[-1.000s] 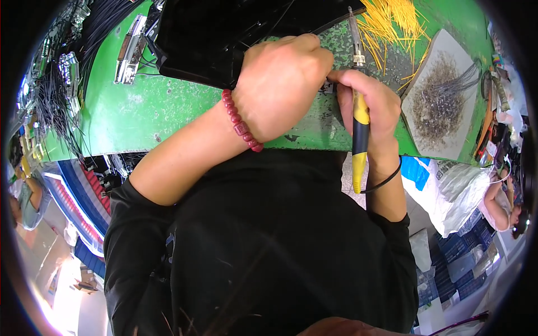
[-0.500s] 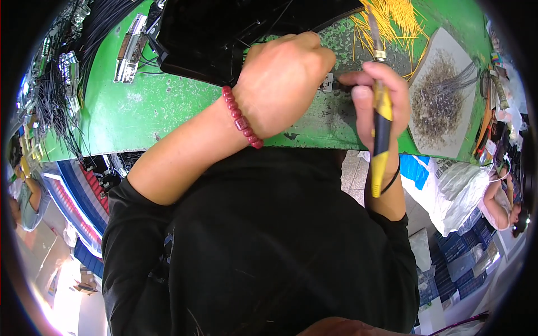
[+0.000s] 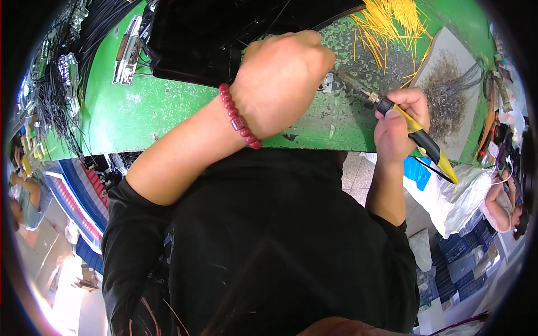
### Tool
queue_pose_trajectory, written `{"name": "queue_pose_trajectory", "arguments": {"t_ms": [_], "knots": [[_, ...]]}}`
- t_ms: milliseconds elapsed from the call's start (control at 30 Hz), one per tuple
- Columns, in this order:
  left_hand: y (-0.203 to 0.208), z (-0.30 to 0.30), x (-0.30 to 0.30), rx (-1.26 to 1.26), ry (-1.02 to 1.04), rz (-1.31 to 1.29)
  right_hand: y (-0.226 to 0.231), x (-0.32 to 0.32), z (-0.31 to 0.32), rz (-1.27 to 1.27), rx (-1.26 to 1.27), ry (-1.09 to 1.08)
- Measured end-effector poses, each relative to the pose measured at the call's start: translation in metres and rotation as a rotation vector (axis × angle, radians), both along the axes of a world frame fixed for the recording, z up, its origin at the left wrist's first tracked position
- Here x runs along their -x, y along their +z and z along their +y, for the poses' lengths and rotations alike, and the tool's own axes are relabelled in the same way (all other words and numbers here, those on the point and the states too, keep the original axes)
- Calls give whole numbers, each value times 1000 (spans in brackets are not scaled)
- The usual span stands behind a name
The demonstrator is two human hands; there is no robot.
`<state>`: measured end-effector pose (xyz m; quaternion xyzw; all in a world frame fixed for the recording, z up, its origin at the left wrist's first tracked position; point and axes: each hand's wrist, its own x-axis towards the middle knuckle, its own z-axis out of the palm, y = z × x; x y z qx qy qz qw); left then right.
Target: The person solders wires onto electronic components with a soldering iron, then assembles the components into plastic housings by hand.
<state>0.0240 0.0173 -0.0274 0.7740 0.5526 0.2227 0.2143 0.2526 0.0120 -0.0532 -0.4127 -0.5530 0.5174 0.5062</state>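
My left hand [image 3: 283,84], with a red bead bracelet [image 3: 237,120] at the wrist, is closed on the green table. Its fingers curl under, so what they grip is hidden. Beside its knuckles a small pale metallic piece [image 3: 327,84] lies on the table. My right hand [image 3: 400,124] is wrapped round a soldering iron [image 3: 424,141] with a yellow and black handle. The iron's tip points left, close to my left hand and the small piece; whether it touches anything cannot be made out.
A large glossy black housing [image 3: 190,42] stands behind my left hand. Thin yellow sticks or tubes [image 3: 392,25] lie at the back. On the right is a pale slab [image 3: 457,53] with dark residue and fine wires. Black cables [image 3: 103,33] and a shiny part [image 3: 127,50] are left. Other people appear at both sides.
My right hand has moved right and turned the soldering iron from near upright to slanted, its tip swinging down-left toward my left hand. The left hand has barely moved.
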Motion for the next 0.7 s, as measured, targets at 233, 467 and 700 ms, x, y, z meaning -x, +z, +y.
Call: {"name": "queue_pose_trajectory", "arguments": {"t_ms": [233, 467, 700], "knots": [[0, 0, 0, -17, -2, -5, -5, -1, -1, 18, -43, -6], [0, 0, 1, -24, -5, 7, -8, -2, -2, 9, -35, -7], [-1, 0, 0, -24, -2, -3, -6, 1, -3, 61, -78, -61]]}}
